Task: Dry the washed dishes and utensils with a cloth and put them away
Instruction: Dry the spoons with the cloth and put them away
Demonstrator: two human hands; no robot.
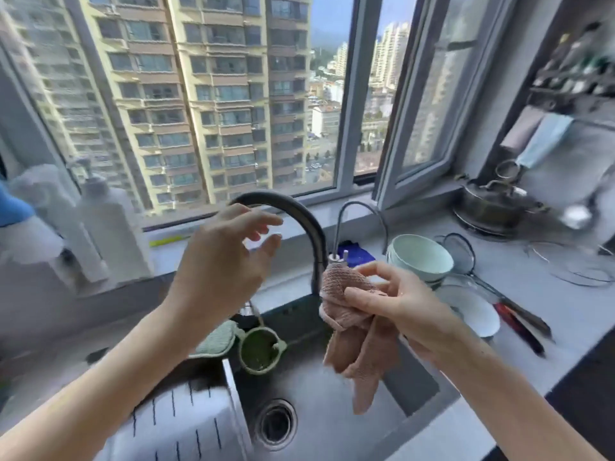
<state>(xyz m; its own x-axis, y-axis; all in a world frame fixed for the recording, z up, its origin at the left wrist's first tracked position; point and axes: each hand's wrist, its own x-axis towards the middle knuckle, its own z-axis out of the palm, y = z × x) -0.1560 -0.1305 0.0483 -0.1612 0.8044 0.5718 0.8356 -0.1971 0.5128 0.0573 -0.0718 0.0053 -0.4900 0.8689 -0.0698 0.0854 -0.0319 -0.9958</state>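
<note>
view: head, looking down over the sink (pixel 332 404)
left hand (pixel 226 261): raised before black tap (pixel 299 211), grip loose, fingers spread, holding nothing
right hand (pixel 402 304): grip pinches pink cloth (pixel 352 334), which hangs over the sink
dishes: stacked pale bowls (pixel 421 257), white plate (pixel 472 311), wire strainer (pixel 461 252) on tabletop (pixel 565 304), right of sink

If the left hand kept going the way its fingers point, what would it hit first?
Probably the curved black tap: the left hand is open, its fingers aimed at the arch with nothing visible between. Depth is unclear, so it might pass in front.
</note>
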